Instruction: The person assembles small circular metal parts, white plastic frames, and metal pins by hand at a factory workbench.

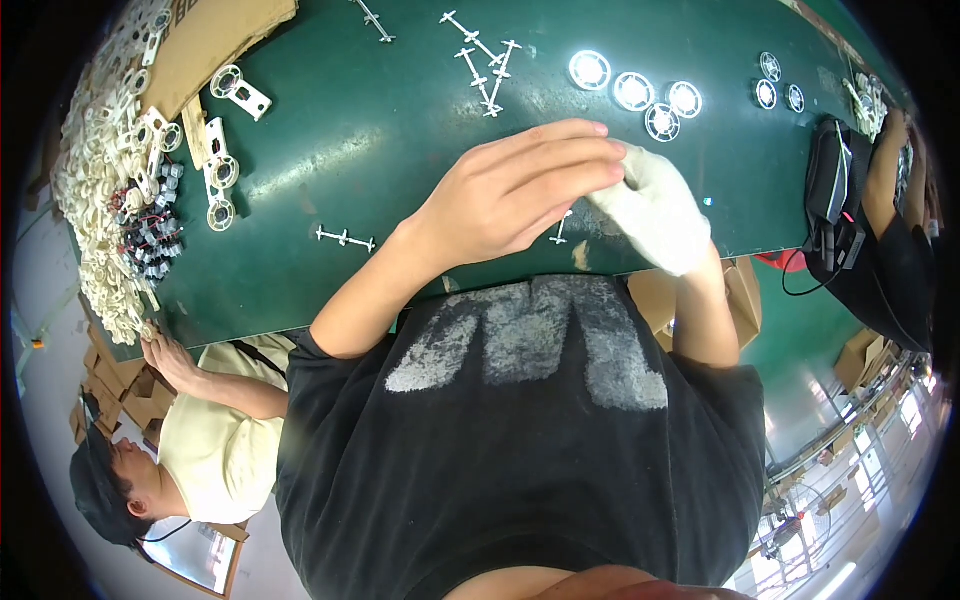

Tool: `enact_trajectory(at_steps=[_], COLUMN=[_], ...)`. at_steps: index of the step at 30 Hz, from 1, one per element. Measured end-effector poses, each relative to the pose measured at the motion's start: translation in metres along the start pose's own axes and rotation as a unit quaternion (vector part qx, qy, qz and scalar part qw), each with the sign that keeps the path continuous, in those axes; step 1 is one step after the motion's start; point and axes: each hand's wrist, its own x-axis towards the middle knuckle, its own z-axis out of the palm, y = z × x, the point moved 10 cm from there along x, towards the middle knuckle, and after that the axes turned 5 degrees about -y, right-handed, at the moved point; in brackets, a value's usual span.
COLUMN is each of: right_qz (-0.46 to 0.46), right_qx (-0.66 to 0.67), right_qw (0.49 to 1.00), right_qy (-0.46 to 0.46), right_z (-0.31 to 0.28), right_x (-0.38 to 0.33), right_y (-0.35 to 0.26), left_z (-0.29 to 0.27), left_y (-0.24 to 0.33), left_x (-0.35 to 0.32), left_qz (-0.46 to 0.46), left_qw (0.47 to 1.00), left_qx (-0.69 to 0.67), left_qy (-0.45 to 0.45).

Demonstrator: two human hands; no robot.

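Observation:
My left hand (520, 185) is bare, its fingers bent and pressed together, their tips meeting my right hand (660, 212) over the near part of the green table. A white glove covers my right hand, and its fingers are curled. Whatever the two hands grip between them is hidden behind the fingers. Just below my left hand shows part of a small white axle-like piece (562, 228). Another white axle-like piece (345, 239) lies to the left of my left forearm. Beyond the hands sit several round white spoked wheels (633, 92).
Several axle-like pieces (482, 62) lie at the far middle of the green table (330, 120). Three more wheels (767, 94) are at the right. A heap of white plastic parts (95, 200), dark motors (152, 235) and cardboard (215, 45) fill the left. Co-workers sit on both sides.

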Motion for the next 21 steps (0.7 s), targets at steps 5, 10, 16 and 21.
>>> enact_trajectory(at_steps=[5, 10, 16, 21], right_qz=[-0.157, -0.266, -0.237, -0.179], right_qx=[-0.076, -0.195, -0.236, -0.161], right_qw=[0.981, 0.929, 0.926, 0.959], right_qy=[0.090, 0.166, 0.175, 0.150], right_z=[0.004, 0.006, 0.008, 0.001], right_x=[-0.004, -0.019, -0.019, -0.016], right_y=[-0.030, -0.039, -0.036, -0.031], left_z=[-0.004, 0.021, 0.019, 0.010], left_y=[-0.028, -0.052, -0.060, -0.064], left_x=[-0.007, -0.024, -0.018, 0.002], left_qz=[-0.199, -0.237, -0.252, -0.245], left_qw=[0.945, 0.904, 0.914, 0.934], left_qx=[-0.243, -0.354, -0.317, -0.245], left_qy=[0.088, 0.033, -0.037, -0.088])
